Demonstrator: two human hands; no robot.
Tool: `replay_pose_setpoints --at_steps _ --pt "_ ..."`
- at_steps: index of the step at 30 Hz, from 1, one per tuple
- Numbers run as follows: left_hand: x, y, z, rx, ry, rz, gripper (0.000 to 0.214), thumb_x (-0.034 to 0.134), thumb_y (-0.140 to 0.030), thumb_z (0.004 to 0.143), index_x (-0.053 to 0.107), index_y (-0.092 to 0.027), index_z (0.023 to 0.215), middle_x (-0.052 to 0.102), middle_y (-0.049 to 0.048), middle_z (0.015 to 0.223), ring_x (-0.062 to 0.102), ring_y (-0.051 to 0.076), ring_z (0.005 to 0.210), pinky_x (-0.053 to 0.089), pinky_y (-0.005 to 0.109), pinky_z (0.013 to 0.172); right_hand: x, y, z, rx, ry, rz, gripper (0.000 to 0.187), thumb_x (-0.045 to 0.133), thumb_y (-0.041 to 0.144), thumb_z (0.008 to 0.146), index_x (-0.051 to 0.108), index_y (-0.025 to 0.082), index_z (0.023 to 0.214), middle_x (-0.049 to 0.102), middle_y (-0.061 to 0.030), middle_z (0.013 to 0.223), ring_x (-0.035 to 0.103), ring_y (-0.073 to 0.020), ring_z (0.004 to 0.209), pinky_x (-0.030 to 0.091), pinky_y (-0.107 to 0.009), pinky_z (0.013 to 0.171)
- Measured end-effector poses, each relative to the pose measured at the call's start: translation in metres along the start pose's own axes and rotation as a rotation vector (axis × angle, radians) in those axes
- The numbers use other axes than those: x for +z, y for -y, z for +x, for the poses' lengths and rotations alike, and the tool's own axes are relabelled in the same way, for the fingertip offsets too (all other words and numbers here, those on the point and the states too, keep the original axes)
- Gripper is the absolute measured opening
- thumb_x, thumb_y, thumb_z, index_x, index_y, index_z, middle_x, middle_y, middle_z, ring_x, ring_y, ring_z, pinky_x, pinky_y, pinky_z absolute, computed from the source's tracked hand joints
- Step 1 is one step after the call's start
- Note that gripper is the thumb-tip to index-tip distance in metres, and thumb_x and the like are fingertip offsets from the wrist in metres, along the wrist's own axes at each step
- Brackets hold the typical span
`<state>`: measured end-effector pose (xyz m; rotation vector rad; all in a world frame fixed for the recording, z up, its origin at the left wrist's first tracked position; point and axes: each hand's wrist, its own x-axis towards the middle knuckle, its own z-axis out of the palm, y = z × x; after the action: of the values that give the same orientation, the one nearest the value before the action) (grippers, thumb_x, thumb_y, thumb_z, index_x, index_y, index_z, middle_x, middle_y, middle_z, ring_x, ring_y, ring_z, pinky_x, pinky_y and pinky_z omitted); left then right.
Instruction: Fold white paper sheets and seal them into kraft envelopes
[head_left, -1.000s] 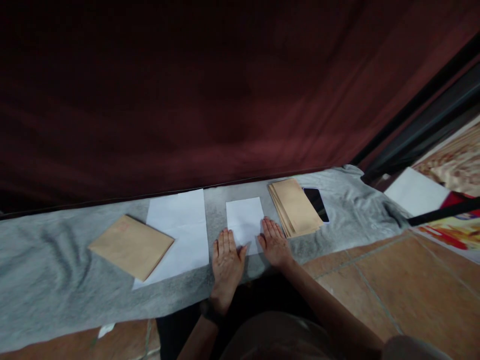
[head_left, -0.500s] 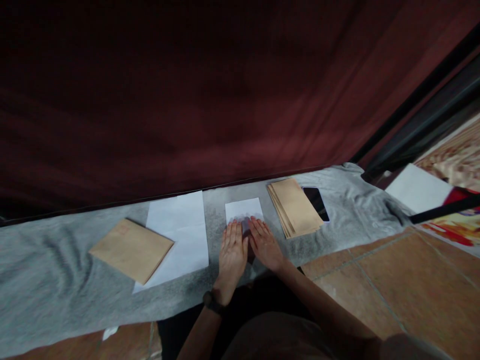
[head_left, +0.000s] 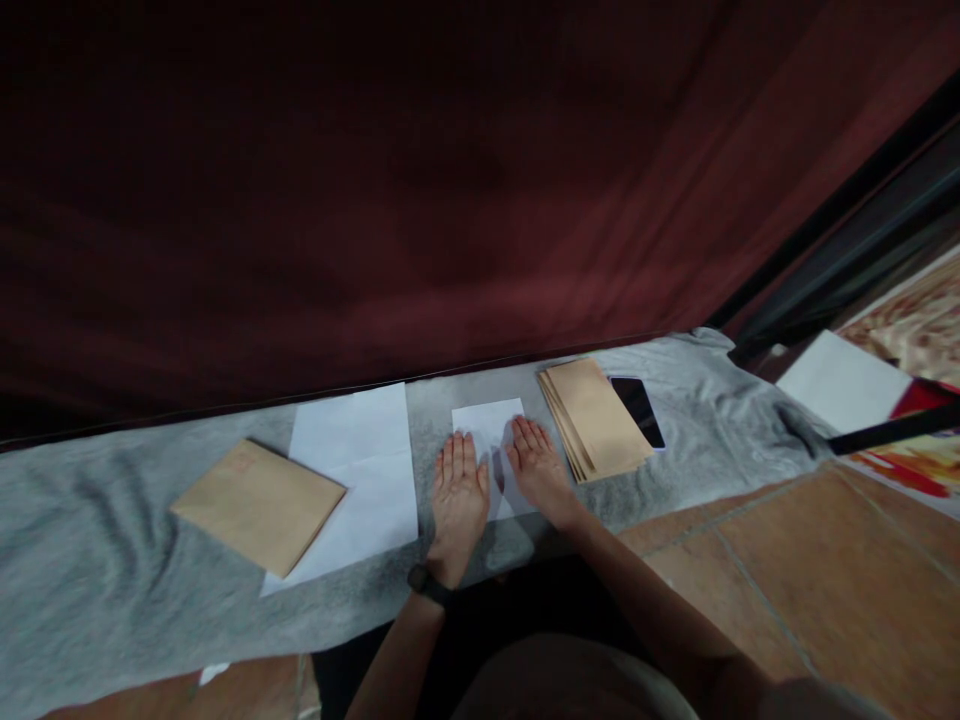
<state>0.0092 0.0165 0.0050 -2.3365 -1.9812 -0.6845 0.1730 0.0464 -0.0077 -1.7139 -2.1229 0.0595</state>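
Note:
Both of my hands lie flat, fingers stretched out, on a small white folded sheet (head_left: 491, 425) on the grey cloth (head_left: 112, 570). My left hand (head_left: 457, 495) covers the sheet's left side; a dark band sits on that wrist. My right hand (head_left: 538, 470) presses the right side. A narrow strip of white paper shows between the two hands. Neither hand holds anything.
To the left lie larger white sheets (head_left: 358, 470) with a brown envelope (head_left: 259, 505) partly on them. Right of my hands is a stack of brown envelopes (head_left: 596, 415) and a black phone (head_left: 637, 410). A dark red curtain (head_left: 375, 200) hangs behind. Tiled floor (head_left: 787, 570) lies right.
My hands slid from the sheet's near corners up onto it and came close together, then spread slightly apart. The sheet stayed in place.

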Motion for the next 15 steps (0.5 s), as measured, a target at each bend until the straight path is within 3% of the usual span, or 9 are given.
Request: replay_pose_setpoints --at_steps 7,15 --pt "0.015 0.003 0.04 0.085 0.08 -0.093 0.056 0.032 -0.025 0.103 0.041 -0.011 0.156 0.041 0.0155 0.162 0.028 0.028 0.156 0.027 0.055 0.126 0.005 0.008 0.035 -0.067 0.112 0.024 0.049 0.033 0.03 0.109 0.048 0.014 0.153 0.046 -0.0115 0.16 0.04 -0.0234 0.15 0.03 -0.047 0.125" --pt "0.022 0.016 0.042 -0.002 0.068 -0.06 0.059 0.035 -0.026 0.101 0.039 -0.003 0.156 0.039 0.0204 0.162 0.03 0.029 0.155 0.026 0.052 0.127 0.008 -0.007 0.044 -0.047 0.084 0.012 0.052 0.036 0.033 0.108 0.045 0.011 0.154 0.044 -0.015 0.161 0.038 -0.0272 0.151 0.029 -0.049 0.124"
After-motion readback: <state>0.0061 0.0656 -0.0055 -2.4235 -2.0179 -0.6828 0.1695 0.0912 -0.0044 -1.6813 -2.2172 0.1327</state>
